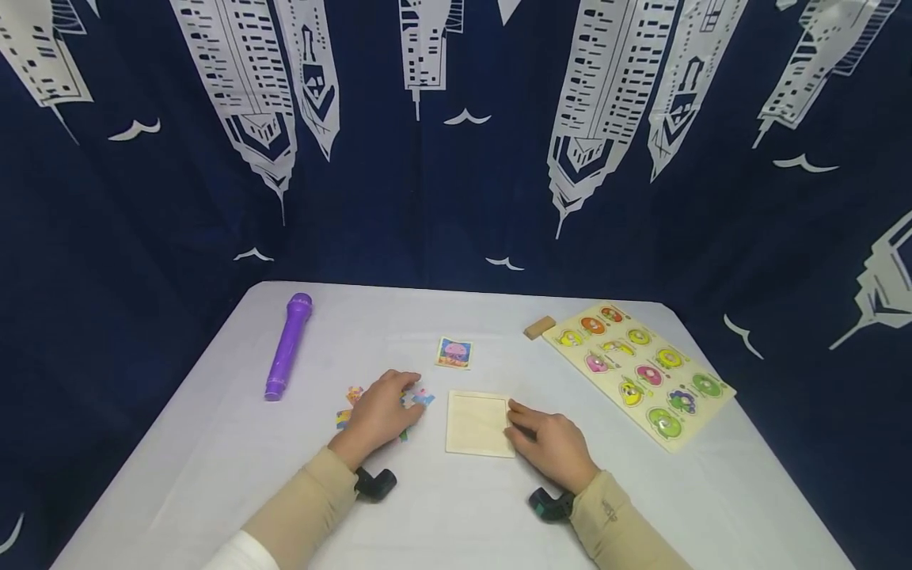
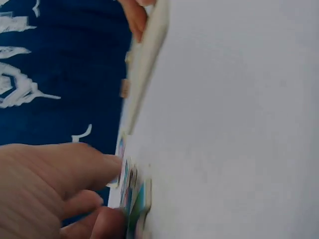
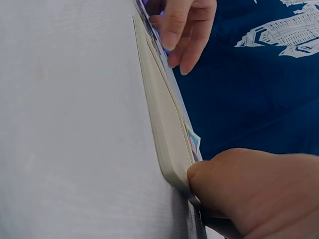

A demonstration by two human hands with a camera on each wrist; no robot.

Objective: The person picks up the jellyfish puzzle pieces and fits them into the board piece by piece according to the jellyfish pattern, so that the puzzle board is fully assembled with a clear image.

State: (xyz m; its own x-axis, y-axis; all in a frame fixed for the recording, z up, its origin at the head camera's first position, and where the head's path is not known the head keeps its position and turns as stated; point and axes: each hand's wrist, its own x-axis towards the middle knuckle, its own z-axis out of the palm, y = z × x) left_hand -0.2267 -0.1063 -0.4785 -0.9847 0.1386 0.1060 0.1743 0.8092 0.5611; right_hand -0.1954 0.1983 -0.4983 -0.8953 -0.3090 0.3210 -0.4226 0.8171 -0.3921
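Observation:
My left hand (image 1: 382, 406) reaches over a loose group of small colourful jigsaw pieces (image 1: 423, 397), left of the table's middle. In the left wrist view the thumb (image 2: 94, 167) and bent fingers are spread apart right at the pieces (image 2: 142, 199), partly hiding them. A square pale wooden puzzle tray (image 1: 479, 425) with a raised rim lies flat between the hands. My right hand (image 1: 552, 446) holds its right edge, thumb and fingers along the rim. From the right wrist, the thumb (image 3: 209, 174) presses against the corner of the tray (image 3: 169, 134).
Behind the tray lies a small square picture card (image 1: 454, 353). A purple microphone-shaped stick (image 1: 288, 347) is at the left. At the right a fruit picture board (image 1: 644, 372) lies aslant, a small wooden block (image 1: 539, 328) at its corner. Dark blue patterned cloth (image 1: 427, 190) hangs behind.

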